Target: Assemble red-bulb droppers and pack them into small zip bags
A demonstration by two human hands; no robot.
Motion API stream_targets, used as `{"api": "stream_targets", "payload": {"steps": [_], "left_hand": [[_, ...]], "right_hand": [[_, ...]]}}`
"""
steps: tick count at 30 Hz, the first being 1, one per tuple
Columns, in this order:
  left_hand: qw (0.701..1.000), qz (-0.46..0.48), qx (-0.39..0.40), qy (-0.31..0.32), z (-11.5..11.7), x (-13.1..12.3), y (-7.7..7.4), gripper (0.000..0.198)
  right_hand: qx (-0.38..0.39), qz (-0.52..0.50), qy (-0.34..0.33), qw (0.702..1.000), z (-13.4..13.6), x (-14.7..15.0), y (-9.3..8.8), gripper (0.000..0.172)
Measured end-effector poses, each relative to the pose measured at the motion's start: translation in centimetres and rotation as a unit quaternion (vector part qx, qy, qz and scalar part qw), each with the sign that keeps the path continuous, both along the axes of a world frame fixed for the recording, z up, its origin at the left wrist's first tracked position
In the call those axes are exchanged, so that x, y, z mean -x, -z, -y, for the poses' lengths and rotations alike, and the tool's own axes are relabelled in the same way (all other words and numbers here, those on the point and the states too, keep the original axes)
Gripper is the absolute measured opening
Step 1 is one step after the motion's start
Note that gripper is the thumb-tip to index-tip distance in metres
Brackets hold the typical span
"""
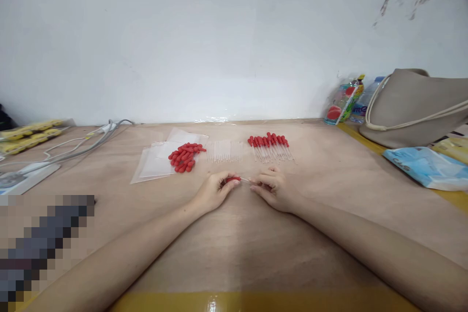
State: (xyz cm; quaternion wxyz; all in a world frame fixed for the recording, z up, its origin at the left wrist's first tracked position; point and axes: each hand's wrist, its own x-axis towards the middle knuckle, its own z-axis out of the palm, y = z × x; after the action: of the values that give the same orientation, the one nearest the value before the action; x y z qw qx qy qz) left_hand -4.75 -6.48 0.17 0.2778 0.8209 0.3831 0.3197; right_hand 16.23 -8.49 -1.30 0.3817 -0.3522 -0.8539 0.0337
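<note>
My left hand [215, 190] is closed around a red rubber bulb [233, 179] at the middle of the wooden table [234, 253]. My right hand [272, 186] pinches a thin clear glass tube [245, 180] whose end meets the bulb. Beyond my left hand lies a heap of loose red bulbs [185, 156] on clear plastic bags [157, 161]. A row of bare clear tubes [224, 151] lies behind my hands. To its right is a row of droppers with red bulbs fitted [270, 146].
Grey cables [87, 139] and yellow packets [29, 134] lie at the far left. A beige bag [417, 105], a colourful pouch [343, 100], a bottle and a blue packet [427, 165] sit at the right. A white wall stands behind the table.
</note>
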Motion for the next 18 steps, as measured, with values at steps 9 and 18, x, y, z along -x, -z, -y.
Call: {"api": "stream_targets", "payload": {"steps": [9,18], "left_hand": [[0.998,-0.014,0.003,0.062,0.3,0.2,-0.1,0.018],[0.995,-0.069,-0.031,0.058,0.5,0.2,-0.2,0.022]], "right_hand": [[0.036,0.027,-0.028,0.999,-0.8,-0.9,-0.1,0.013],[-0.002,0.078,0.026,0.997,0.3,-0.3,-0.8,0.022]]}}
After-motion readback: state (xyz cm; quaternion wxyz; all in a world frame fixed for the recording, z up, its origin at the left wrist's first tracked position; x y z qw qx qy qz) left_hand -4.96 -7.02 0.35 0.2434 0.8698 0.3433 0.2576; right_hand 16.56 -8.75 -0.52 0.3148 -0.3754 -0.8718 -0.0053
